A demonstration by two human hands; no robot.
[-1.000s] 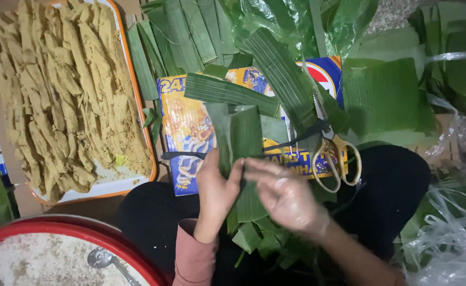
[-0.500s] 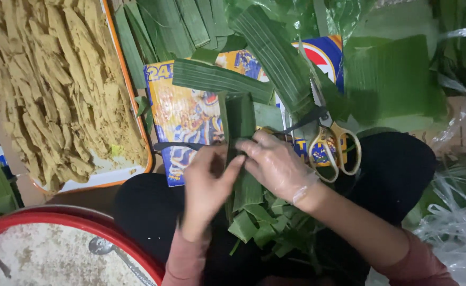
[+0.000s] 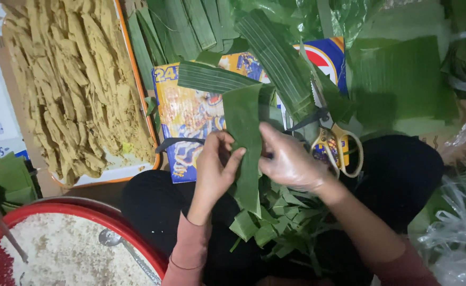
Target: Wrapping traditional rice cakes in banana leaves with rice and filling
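A long green leaf strip [image 3: 246, 148] hangs upright between both hands. My left hand [image 3: 215, 168] pinches its left edge with thumb and fingers. My right hand [image 3: 290, 161], in a thin clear glove, grips its right edge. Beneath the hands, on my dark lap, lies a pile of cut leaf scraps [image 3: 278, 225]. Yellow-handled scissors [image 3: 335, 143] rest just right of my right hand.
An orange-rimmed tray [image 3: 147, 119] of tan strips sits at the left. A red basin [image 3: 92, 214] of white grains with a spoon [image 3: 111, 239] is at lower left. Stacked leaf strips [image 3: 275, 53] and a colourful printed sheet [image 3: 188, 114] lie ahead. Clear plastic bags [image 3: 455, 238] at the right.
The hands have drawn one leaf strip up and straightened it between them; the view has shifted slightly closer.
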